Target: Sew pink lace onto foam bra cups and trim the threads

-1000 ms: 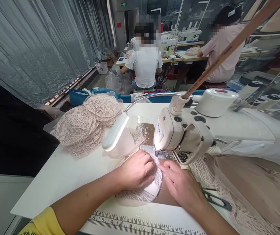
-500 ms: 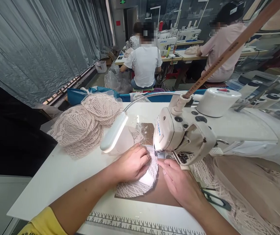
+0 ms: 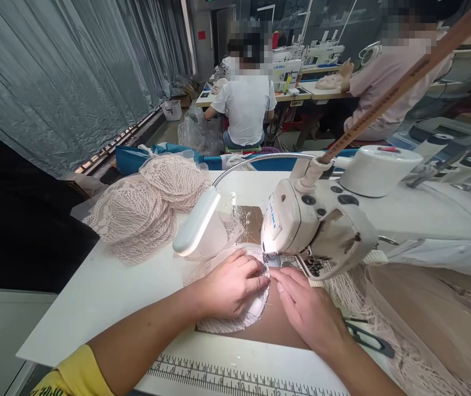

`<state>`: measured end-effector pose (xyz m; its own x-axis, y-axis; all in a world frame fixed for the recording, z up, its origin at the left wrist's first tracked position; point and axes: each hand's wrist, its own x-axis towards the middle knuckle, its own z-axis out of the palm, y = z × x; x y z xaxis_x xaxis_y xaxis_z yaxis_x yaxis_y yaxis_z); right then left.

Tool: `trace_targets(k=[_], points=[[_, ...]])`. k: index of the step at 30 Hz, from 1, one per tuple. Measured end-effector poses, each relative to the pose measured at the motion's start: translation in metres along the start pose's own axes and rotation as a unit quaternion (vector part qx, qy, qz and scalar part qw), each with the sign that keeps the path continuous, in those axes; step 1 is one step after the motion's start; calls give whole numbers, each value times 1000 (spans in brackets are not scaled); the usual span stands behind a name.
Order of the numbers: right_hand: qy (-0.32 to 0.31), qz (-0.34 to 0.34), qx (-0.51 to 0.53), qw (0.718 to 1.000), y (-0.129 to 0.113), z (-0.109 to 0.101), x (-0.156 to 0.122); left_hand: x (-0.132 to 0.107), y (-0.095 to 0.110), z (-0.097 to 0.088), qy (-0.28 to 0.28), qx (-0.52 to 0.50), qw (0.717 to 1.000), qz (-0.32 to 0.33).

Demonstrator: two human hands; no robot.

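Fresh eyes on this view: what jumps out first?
The white sewing machine, right of centre, with a brown rod slanting toward the upper right corner. Lower centre, the left hand rests on a lace piece, the right hand at its edge. Lace piles sit left, on the white table.

A gooseneck lamp (image 3: pixel 196 223) casts white light over the lace piece (image 3: pixel 239 323); glare flecks the brown plate (image 3: pixel 248 219). The black cloth (image 3: pixel 16 220) sinks into darkness. Wide-angle distortion stretches the edges; pixelation masks background heads (image 3: pixel 251 47).
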<state>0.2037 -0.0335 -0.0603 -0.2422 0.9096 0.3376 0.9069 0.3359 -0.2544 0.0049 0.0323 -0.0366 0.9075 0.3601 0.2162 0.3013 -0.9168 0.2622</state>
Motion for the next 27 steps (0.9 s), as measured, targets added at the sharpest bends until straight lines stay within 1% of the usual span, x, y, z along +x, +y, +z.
trace_targets(k=[3, 8, 10, 12, 15, 17, 19, 21, 23, 25, 27], points=[[-19, 0, 22, 1000, 0, 0, -2, 0, -2, -1, 9, -14, 1000, -2], [-8, -1, 57, 998, -1, -3, -3, -3, -5, -10, 41, -11, 999, -32], [-3, -10, 71, 997, -2, -4, -2, -3, -3, -10, 49, -1, 998, -47], [5, -23, 77, 997, -3, -4, -1, 0, 0, -5, 49, 17, 996, -67], [5, -32, 77, 997, -5, -4, 1, 7, 4, 8, 38, 52, 993, -103], [-3, -27, 80, 996, -5, -3, 2, 10, 4, 16, 32, 69, 991, -109], [-11, -19, 86, 996, -4, -2, 2, 12, 2, 20, 36, 73, 992, -101], [-11, -18, 92, 995, -4, -2, 2, 11, 1, 19, 47, 51, 993, -99], [-4, -25, 93, 995, -4, -3, 3, 10, -1, 15, 57, 2, 992, -111], [3, -31, 84, 996, -4, -4, 4, 8, -1, 9, 61, -52, 989, -128], [5, -28, 62, 998, -4, -2, 5, 8, -2, 5, 59, -83, 985, -140]])
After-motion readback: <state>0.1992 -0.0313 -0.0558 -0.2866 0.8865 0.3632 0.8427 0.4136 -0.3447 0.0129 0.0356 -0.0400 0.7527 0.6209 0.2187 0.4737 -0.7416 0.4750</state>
